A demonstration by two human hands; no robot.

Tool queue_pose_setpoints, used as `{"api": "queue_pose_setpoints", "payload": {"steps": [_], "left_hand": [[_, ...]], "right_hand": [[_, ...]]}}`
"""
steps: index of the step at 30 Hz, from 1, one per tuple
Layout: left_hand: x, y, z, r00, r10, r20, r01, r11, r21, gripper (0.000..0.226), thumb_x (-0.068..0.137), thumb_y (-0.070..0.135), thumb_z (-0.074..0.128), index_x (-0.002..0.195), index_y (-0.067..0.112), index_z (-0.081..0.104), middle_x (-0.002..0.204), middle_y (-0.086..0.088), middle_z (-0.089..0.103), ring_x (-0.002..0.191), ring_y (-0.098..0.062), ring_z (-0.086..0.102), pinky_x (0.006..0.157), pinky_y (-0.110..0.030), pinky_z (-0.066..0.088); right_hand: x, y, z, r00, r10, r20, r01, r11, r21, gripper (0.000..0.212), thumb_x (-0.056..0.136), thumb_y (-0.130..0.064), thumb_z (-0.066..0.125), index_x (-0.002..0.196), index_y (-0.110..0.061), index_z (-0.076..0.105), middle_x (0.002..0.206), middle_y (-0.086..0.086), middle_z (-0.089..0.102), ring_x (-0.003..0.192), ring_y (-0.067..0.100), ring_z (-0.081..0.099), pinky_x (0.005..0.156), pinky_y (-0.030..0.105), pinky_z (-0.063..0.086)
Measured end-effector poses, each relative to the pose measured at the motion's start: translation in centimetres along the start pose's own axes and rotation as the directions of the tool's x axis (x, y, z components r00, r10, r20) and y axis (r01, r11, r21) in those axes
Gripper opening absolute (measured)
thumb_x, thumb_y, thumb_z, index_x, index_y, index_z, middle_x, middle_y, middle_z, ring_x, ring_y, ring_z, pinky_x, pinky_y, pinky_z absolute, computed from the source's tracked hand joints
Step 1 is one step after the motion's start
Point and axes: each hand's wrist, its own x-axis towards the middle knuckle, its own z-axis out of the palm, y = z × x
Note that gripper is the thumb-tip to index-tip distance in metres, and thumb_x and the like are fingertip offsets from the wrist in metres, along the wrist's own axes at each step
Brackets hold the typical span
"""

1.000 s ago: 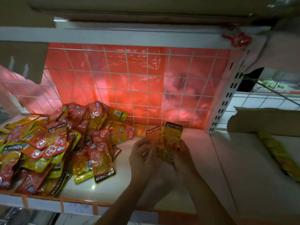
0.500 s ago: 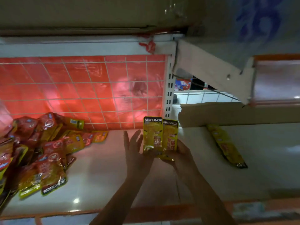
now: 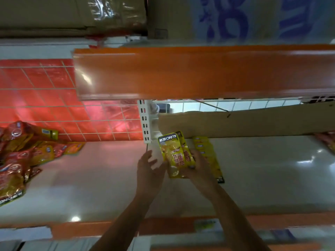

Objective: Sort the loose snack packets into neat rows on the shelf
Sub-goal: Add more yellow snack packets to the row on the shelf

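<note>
Right hand grips yellow Konchew packets — left hand just beside them, fingers spread. Loose packets lie well left of it.

The right hand carried the held packets rightwards from the pile, past the white post, up beside the yellow row; the left hand loosened, fingers straightened.

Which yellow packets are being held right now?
The pair in the right hand, its front packet reading KONCHEW; the other yellow row lies flat on the shelf.
</note>
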Motion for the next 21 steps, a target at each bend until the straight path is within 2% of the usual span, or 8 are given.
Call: {"api": "queue_pose_setpoints", "payload": {"steps": [2, 3, 6, 9, 11, 14, 18, 21], "left_hand": [[0.0, -0.2, 0.5, 0.987, 0.154, -0.043, -0.145, 0.975, 0.17, 0.079, 0.072, 0.005, 0.079, 0.139, 0.004, 0.037, 0.143, -0.015, 0.034, 0.128, -0.027, 0.042, 0.1, -0.036, 0.045], [-0.2, 0.1, 0.7, 0.967, 0.253, -0.017, -0.239, 0.933, 0.267, 0.083, 0.07, 0.006, 0.079, 0.141, 0.006, 0.035, 0.149, -0.014, 0.027, 0.137, -0.026, 0.031, 0.109, -0.039, 0.037], [-0.5, 0.9, 1.5, 0.846, 0.519, 0.123, -0.517, 0.742, 0.426, 0.078, 0.071, 0.022, 0.072, 0.14, 0.018, 0.036, 0.154, -0.015, 0.025, 0.145, -0.027, 0.016, 0.114, -0.043, 0.021], [-0.9, 2.4, 2.5, 0.823, 0.433, 0.368, -0.568, 0.642, 0.514, 0.07, 0.076, 0.031, 0.063, 0.142, 0.023, 0.039, 0.151, -0.005, 0.036, 0.145, -0.024, 0.016, 0.116, -0.052, 0.01], [-1.0, 3.0, 2.8, 0.834, 0.225, 0.503, -0.488, 0.725, 0.485, 0.069, 0.08, 0.027, 0.069, 0.141, 0.025, 0.039, 0.144, 0.004, 0.045, 0.14, -0.014, 0.031, 0.116, -0.036, 0.014], [-1.0, 3.4, 2.9, 0.839, 0.089, 0.537, -0.309, 0.889, 0.336, 0.052, 0.075, 0.024, 0.075, 0.123, 0.028, 0.057, 0.109, 0.009, 0.066, 0.097, -0.007, 0.062, 0.08, -0.008, 0.043], [-1.6, 3.3, 4.1, 0.834, -0.058, 0.548, 0.009, 0.996, 0.092, 0.034, 0.064, 0.027, 0.068, 0.097, 0.024, 0.064, 0.087, 0.002, 0.072, 0.078, -0.015, 0.067, 0.072, -0.03, 0.053], [-2.2, 3.3, 5.1, 0.843, -0.083, 0.531, 0.2, 0.966, -0.166, 0.047, 0.064, 0.022, 0.075, 0.109, 0.016, 0.064, 0.099, -0.009, 0.072, 0.092, -0.024, 0.068, 0.077, -0.033, 0.054]], "right_hand": [[0.1, -0.3, -2.5, 0.998, -0.034, 0.052, 0.046, 0.971, -0.234, 0.042, 0.074, -0.012, 0.069, 0.114, -0.014, 0.058, 0.088, -0.005, 0.064, 0.075, 0.009, 0.061, 0.061, 0.013, 0.047], [0.1, -0.4, -3.7, 0.997, -0.034, 0.072, 0.055, 0.944, -0.325, 0.042, 0.073, -0.016, 0.067, 0.114, -0.018, 0.059, 0.087, -0.006, 0.062, 0.077, 0.009, 0.059, 0.06, 0.007, 0.042], [0.2, -0.5, -6.0, 0.997, -0.001, 0.081, 0.035, 0.91, -0.413, 0.04, 0.079, -0.011, 0.069, 0.116, -0.022, 0.059, 0.093, -0.005, 0.061, 0.08, 0.007, 0.054, 0.057, 0.001, 0.037], [0.5, -0.6, -7.0, 0.993, 0.025, 0.115, 0.012, 0.951, -0.308, 0.033, 0.08, -0.005, 0.068, 0.108, -0.017, 0.058, 0.095, -0.005, 0.068, 0.081, 0.007, 0.062, 0.062, 0.006, 0.043], [0.7, -0.5, -7.6, 0.995, 0.031, 0.098, -0.013, 0.984, -0.179, 0.026, 0.08, -0.002, 0.067, 0.102, -0.015, 0.059, 0.092, 0.0, 0.073, 0.081, 0.012, 0.066, 0.07, 0.022, 0.051], [0.8, -0.8, -8.4, 0.998, 0.056, 0.043, -0.057, 0.998, 0.019, 0.022, 0.083, 0.0, 0.066, 0.1, -0.012, 0.061, 0.093, 0.009, 0.073, 0.08, 0.018, 0.067, 0.068, 0.029, 0.054], [1.1, -0.6, -8.6, 0.993, 0.095, -0.075, -0.084, 0.986, 0.141, 0.023, 0.081, -0.005, 0.071, 0.102, -0.011, 0.063, 0.099, 0.009, 0.069, 0.086, 0.018, 0.067, 0.065, 0.023, 0.054], [0.9, 0.4, -8.2, 0.985, 0.155, -0.075, -0.15, 0.986, 0.068, 0.041, 0.074, -0.021, 0.079, 0.111, -0.018, 0.059, 0.101, 0.0, 0.066, 0.09, 0.014, 0.066, 0.074, 0.032, 0.057]]}}
